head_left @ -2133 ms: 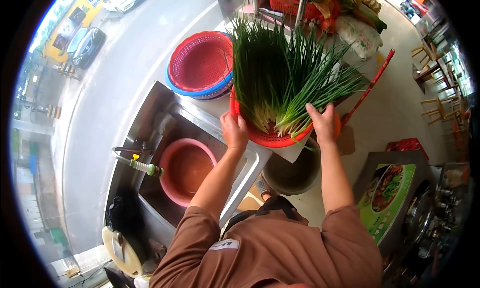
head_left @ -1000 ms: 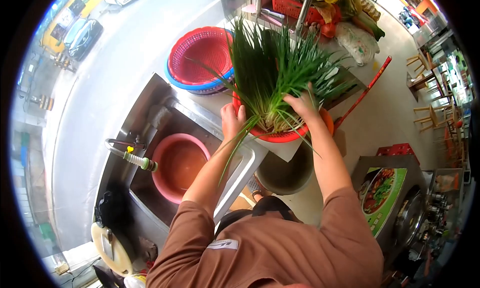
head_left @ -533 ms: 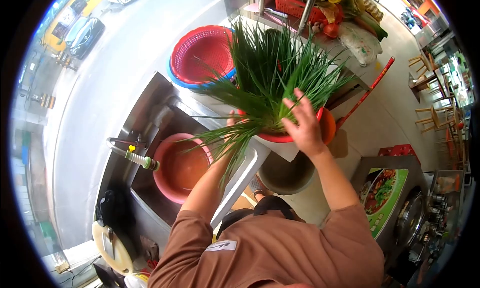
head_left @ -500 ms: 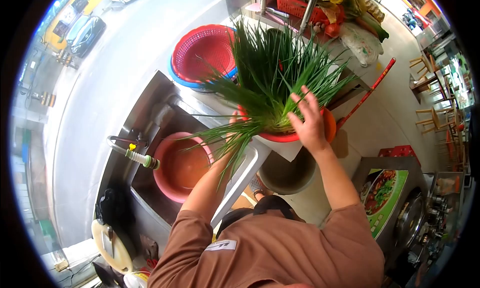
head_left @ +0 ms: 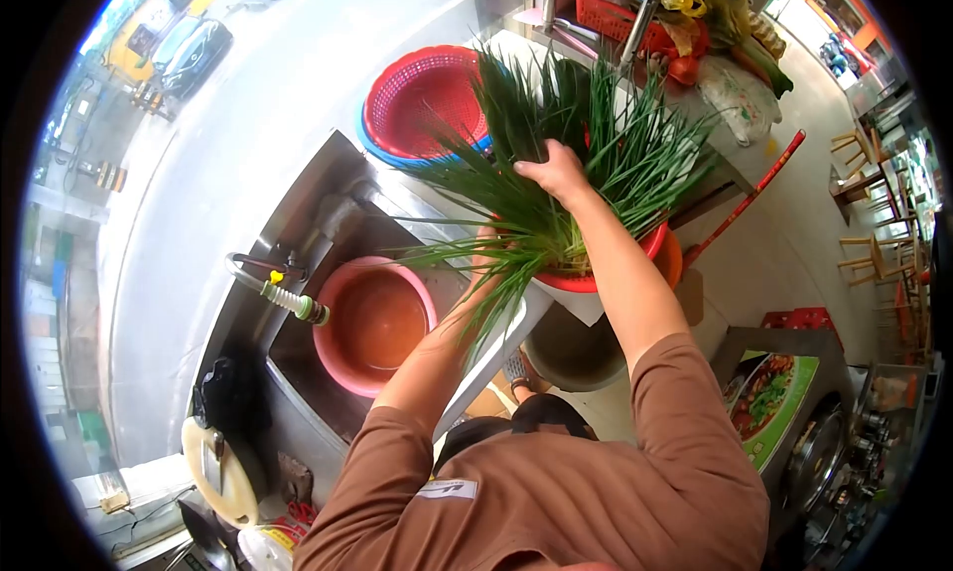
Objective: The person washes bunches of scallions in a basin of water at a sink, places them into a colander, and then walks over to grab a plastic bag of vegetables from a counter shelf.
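Observation:
A big heap of scallions [head_left: 635,154], long green leaves with paler ends toward me, fills a red basin [head_left: 586,283] on the counter. My right hand [head_left: 558,174] reaches into the middle of the leaves. Its thumb lies across them and its fingers curl down among them, partly hidden. My left hand [head_left: 486,241] is at the basin's left side, low under scallions that droop over the wrist and forearm. Most of its fingers are hidden by the leaves, so its grip cannot be made out.
Left of the scallions sits a red colander [head_left: 422,99] in a blue one. A pink basin [head_left: 372,318] stands in the metal sink, beside a hose tap [head_left: 293,298]. A grey bucket [head_left: 576,348] is on the floor. A red pole [head_left: 749,194] leans at right.
My right hand has moved from the front right of the scallions, fingers spread, up and left into the leaves. My left hand stays low at the left side. The view has shifted slightly.

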`<state>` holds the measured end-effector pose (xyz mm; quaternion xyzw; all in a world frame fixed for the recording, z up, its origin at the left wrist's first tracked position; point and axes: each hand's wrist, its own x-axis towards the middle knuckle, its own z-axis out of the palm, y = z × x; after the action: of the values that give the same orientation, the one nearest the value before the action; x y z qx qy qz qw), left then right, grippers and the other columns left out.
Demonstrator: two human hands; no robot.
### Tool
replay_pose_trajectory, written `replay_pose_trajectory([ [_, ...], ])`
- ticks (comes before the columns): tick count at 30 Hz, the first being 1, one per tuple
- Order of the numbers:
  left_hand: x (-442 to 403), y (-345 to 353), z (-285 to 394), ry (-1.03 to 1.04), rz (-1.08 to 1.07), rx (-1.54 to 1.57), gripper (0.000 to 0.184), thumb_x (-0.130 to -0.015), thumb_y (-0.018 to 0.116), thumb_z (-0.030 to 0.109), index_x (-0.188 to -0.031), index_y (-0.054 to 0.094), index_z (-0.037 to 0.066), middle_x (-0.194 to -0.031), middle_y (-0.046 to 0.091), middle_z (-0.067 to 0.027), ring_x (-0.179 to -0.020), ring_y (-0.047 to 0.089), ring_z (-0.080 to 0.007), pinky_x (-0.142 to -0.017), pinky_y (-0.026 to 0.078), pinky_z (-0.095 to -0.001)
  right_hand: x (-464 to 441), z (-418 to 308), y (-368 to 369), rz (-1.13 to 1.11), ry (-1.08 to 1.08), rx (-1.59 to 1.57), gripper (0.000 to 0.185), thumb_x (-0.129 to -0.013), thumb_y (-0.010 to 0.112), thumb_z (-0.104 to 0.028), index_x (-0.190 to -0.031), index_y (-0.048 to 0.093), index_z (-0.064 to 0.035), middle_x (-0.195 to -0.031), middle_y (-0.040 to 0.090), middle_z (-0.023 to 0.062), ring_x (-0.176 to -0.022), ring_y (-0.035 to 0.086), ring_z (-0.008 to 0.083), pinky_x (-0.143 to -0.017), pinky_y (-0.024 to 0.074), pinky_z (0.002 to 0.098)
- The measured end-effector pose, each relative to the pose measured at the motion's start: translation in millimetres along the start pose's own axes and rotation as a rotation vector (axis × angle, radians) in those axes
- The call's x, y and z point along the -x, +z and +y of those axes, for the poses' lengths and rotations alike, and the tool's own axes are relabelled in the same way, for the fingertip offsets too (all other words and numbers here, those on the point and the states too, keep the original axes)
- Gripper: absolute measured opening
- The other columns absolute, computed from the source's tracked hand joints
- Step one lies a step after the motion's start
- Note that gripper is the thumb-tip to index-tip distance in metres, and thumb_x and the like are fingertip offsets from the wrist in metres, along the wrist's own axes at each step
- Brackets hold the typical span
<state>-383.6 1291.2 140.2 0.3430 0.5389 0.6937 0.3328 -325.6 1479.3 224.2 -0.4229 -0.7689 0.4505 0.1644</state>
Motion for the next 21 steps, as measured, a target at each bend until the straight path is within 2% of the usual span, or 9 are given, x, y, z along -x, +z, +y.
replay_pose_trajectory([
  [4,4,6,50,0.008,0.004,-0.346,0.034,-0.085,0.059,0.005,-0.118,0.053,0.0,-0.101,0.063,-0.011,-0.085,0.061,-0.0179,-0.074,0.051,-0.0319,8,3,7,0.366,-0.062,0.29,0.081,-0.062,0.081,-0.031,-0.127,0.048,0.0042,-0.116,0.058,0.0259,-0.11,0.056,0.0386,-0.096,0.0428,0.0403],
  [6,2,7,50,0.014,0.014,-0.432,0.033,-0.085,0.059,0.005,-0.117,0.054,0.0,-0.101,0.063,-0.0108,-0.085,0.061,-0.0177,-0.073,0.051,-0.0316,8,-5,2,-0.091,-0.127,-0.17,0.076,-0.062,0.079,-0.027,-0.124,0.049,0.0041,-0.114,0.059,0.0249,-0.108,0.058,0.0346,-0.095,0.0434,0.0386],
  [7,-2,6,45,0.012,0.023,-0.435,0.033,-0.085,0.058,0.005,-0.117,0.054,0.0,-0.101,0.063,-0.0106,-0.085,0.061,-0.0177,-0.073,0.051,-0.0315,17,-2,-4,-0.23,-0.166,-0.26,0.064,-0.068,0.076,-0.007,-0.124,0.048,0.0063,-0.114,0.061,0.0149,-0.102,0.057,0.0213,-0.092,0.0444,0.0332],
  [10,-19,-5,9,-0.038,0.037,-0.214,0.031,-0.086,0.058,0.006,-0.117,0.055,0.001,-0.101,0.063,-0.0103,-0.085,0.061,-0.0175,-0.073,0.051,-0.0311,84,-35,-42,-0.319,-0.269,-0.158,0.056,-0.072,0.075,-0.007,-0.122,0.051,0.0041,-0.112,0.063,0.0098,-0.1,0.058,0.017,-0.09,0.0458,0.0309],
  [12,-33,-12,-6,-0.135,0.029,0.119,0.031,-0.086,0.058,0.006,-0.116,0.055,0.001,-0.101,0.063,-0.01,-0.085,0.061,-0.0174,-0.072,0.051,-0.0308,105,-16,-55,0.023,-0.472,-0.208,0.053,-0.073,0.076,-0.007,-0.12,0.053,0.0017,-0.109,0.063,0.0084,-0.099,0.059,0.016,-0.09,0.0458,0.0304],
  [13,-40,-16,-13,-0.174,0.023,0.266,0.03,-0.086,0.057,0.006,-0.116,0.055,0.001,-0.101,0.063,-0.0099,-0.085,0.061,-0.0173,-0.072,0.051,-0.0307,120,-18,-75,-0.055,-0.235,-0.322,0.049,-0.074,0.075,-0.007,-0.119,0.055,-0.0006,-0.108,0.063,0.0084,-0.099,0.059,0.0162,-0.09,0.0459,0.0304],
  [14,-44,-17,-11,-0.166,0.011,0.225,0.03,-0.087,0.057,0.006,-0.116,0.055,0.001,-0.101,0.063,-0.0098,-0.085,0.061,-0.0172,-0.072,0.051,-0.0305,129,-16,-75,-0.053,-0.234,-0.318,0.049,-0.074,0.075,-0.007,-0.119,0.055,-0.0006,-0.108,0.063,0.0084,-0.099,0.059,0.0162,-0.09,0.0459,0.0304],
  [15,-44,-6,14,0.051,0.012,-0.304,0.025,-0.09,0.053,0.007,-0.114,0.057,0.002,-0.101,0.063,-0.0078,-0.084,0.061,-0.0159,-0.071,0.051,-0.0287,135,-13,-75,-0.019,-0.287,-0.272,0.044,-0.075,0.075,-0.006,-0.115,0.058,-0.0018,-0.105,0.064,0.0078,-0.097,0.06,0.0174,-0.086,0.0471,0.0309],
  [21,-49,0,6,-0.146,0.034,0.216,0.023,-0.094,0.051,0.008,-0.115,0.057,0.004,-0.1,0.062,-0.005,-0.084,0.06,-0.0146,-0.073,0.052,-0.0289,125,14,-85,0.372,-0.296,-0.311,0.015,-0.08,0.068,-0.001,-0.093,0.061,-0.0027,-0.087,0.061,0.0042,-0.089,0.059,0.0155,-0.081,0.048,0.0313],
])
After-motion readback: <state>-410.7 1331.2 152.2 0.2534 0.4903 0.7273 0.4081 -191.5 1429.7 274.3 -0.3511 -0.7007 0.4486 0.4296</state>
